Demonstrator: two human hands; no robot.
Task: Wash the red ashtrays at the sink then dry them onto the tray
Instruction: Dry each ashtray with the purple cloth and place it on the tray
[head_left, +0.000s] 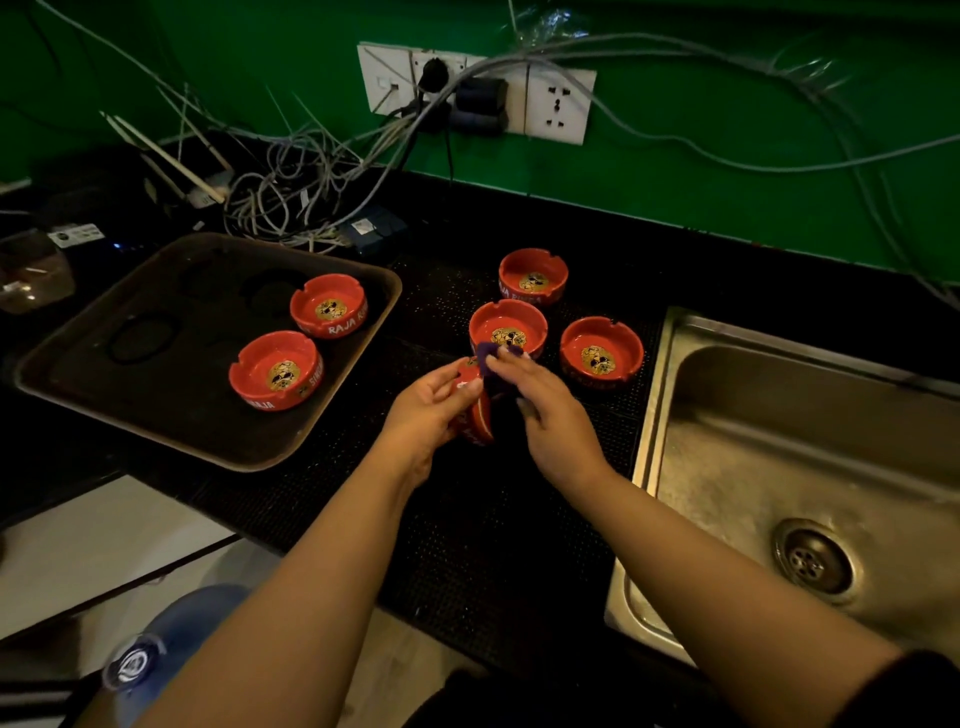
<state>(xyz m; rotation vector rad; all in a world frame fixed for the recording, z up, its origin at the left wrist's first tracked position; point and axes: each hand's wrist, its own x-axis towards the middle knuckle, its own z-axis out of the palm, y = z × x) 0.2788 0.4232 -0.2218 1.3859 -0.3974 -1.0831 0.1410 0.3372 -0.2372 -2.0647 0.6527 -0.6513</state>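
Ashtrays: two on tray (78, 358) | three on counter | one held

**What Things Were Made Of**

The red ashtrays (275, 370) looked hard and shiny, like glazed pottery, with a gold picture in the middle. The cloth (493, 358) in the right hand (550, 415) was soft and purple. The tray (93, 384) was brown plastic, dull and a bit worn. The mat (493, 545) was black rubber with lots of tiny bumps. The sink (779, 467) was grey metal, dull and scratched, and its drain (813, 561) was metal too. The wall (727, 197) was painted green and smooth. The wires (291, 192) had smooth grey plastic skins.
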